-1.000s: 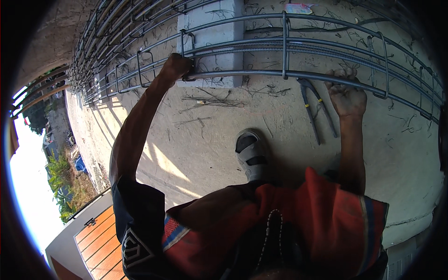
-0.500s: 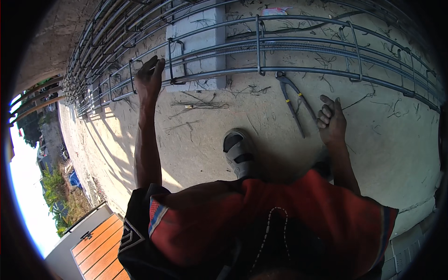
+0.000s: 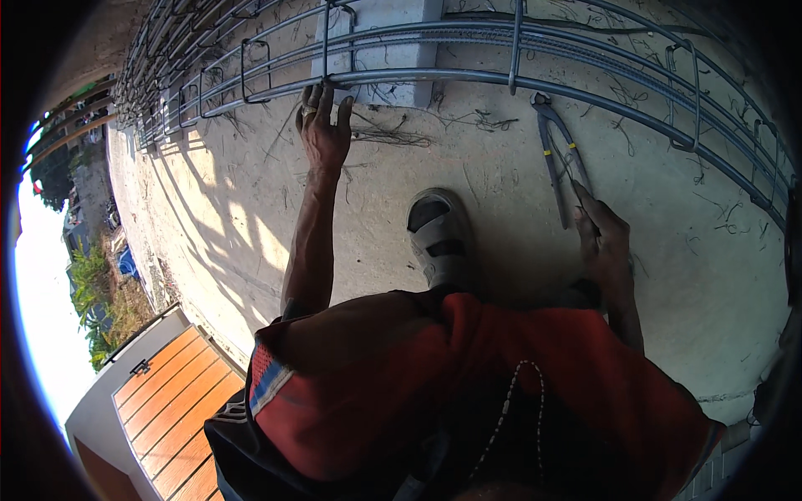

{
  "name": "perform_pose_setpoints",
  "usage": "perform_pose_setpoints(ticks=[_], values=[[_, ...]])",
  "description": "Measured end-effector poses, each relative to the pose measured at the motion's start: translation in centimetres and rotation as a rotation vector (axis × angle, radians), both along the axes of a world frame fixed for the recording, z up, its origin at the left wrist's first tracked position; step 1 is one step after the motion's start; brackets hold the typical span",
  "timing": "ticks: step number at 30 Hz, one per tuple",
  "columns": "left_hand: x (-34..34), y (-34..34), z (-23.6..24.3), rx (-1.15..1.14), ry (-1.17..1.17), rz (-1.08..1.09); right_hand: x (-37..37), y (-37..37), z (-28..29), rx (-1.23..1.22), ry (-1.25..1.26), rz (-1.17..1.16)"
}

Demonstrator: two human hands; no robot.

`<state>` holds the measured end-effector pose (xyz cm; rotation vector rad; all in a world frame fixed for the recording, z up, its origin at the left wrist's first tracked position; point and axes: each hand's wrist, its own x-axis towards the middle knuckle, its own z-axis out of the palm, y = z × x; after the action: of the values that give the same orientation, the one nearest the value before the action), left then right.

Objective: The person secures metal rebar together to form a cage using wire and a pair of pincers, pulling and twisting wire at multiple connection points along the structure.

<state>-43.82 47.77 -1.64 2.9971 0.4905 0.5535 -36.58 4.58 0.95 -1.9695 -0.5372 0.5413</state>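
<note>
My left hand [image 3: 322, 134] is open, fingers spread, its fingertips at the lowest bar of the long steel rebar cage [image 3: 468, 76] that arches across the top of the view. A pale block [image 3: 409, 95] shows behind that bar. My right hand [image 3: 606, 234] has curled fingers at the lower end of the long-handled nippers [image 3: 546, 117], which lie on the concrete with jaws toward the cage and yellow bands on the handles; what those fingers grip is unclear. Loose dark tie wires [image 3: 388, 138] are scattered below the cage.
My sandalled foot [image 3: 439, 238] is on the sunlit and shaded concrete floor [image 3: 685, 259]. More stacked rebar [image 3: 159, 63] runs off at upper left. An orange slatted panel in a pale frame [image 3: 171, 401] stands at lower left, with plants [image 3: 92, 284] beyond it.
Both hands came off the gripped bar. My left hand has since turned, fingertips back at the bar further down-frame; my right hand moved down to the nippers' handles. The cage appears higher in view.
</note>
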Motion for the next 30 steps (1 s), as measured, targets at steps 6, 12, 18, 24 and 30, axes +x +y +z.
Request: perform_pose_setpoints(ticks=[6, 12, 18, 24, 30], values=[[0.9, 1.2, -0.5, 0.129, -0.101, -0.030, -0.5, 0.2, -0.2, -0.069, -0.036, -0.015], [1.2, 0.0, -1.2, 0.094, -0.057, -0.039, -1.0, 2.4, -0.6, 0.063, -0.043, 0.126], [0.9, 0.8, 0.1, 0.064, -0.047, 0.009, -0.3, 3.0, 0.0, 0.143, -0.029, 0.123], [1.5, 0.6, -0.9, 0.062, -0.056, 0.008, -0.7, -0.1, -0.8, 0.117, 0.026, -0.014], [1.7, 0.1, -1.2, 0.096, -0.127, -0.014, -0.9, -1.8, -1.2, 0.063, 0.042, -0.056]])
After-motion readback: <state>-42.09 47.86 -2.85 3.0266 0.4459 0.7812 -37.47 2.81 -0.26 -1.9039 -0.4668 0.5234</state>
